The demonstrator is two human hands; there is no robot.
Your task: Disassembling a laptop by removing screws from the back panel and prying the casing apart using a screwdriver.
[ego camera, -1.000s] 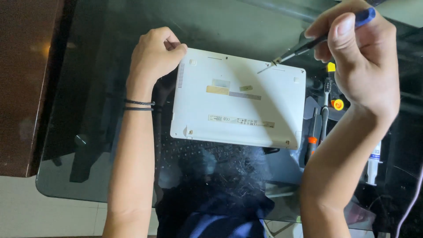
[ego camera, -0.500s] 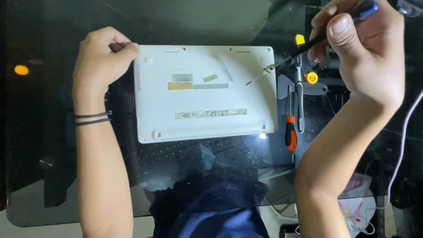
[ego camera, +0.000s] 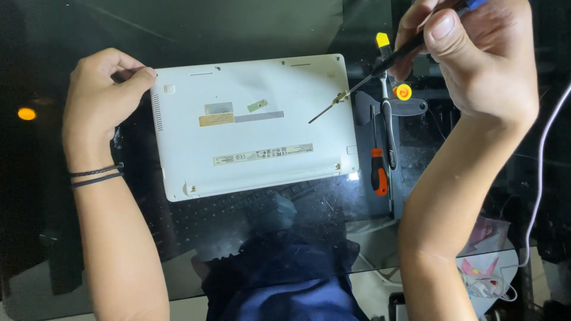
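While the white laptop (ego camera: 256, 125) lies upside down on the dark glass tabletop (ego camera: 89, 24), the left hand (ego camera: 101, 95) rests at its far-left corner, fingers curled together with the thumb tip touching the case edge; whether it pinches anything cannot be told. Two thin dark bands (ego camera: 95, 175) circle that wrist. Right hand (ego camera: 476, 53) is clamped around the black handle of a slim screwdriver (ego camera: 369, 77), thumb pressed along the grip. From this hand the shaft slants down and to the left, its tip over the laptop's underside, close to the vent slots; contact with the case cannot be confirmed. Just below the right hand, beside the laptop's right edge, lie several tools: a long black driver with a yellow cap (ego camera: 386, 107), a shorter one with an orange handle (ego camera: 378, 172), and a small yellow-and-red round part (ego camera: 404, 92). A white cable (ego camera: 544, 154) runs down past the right forearm.
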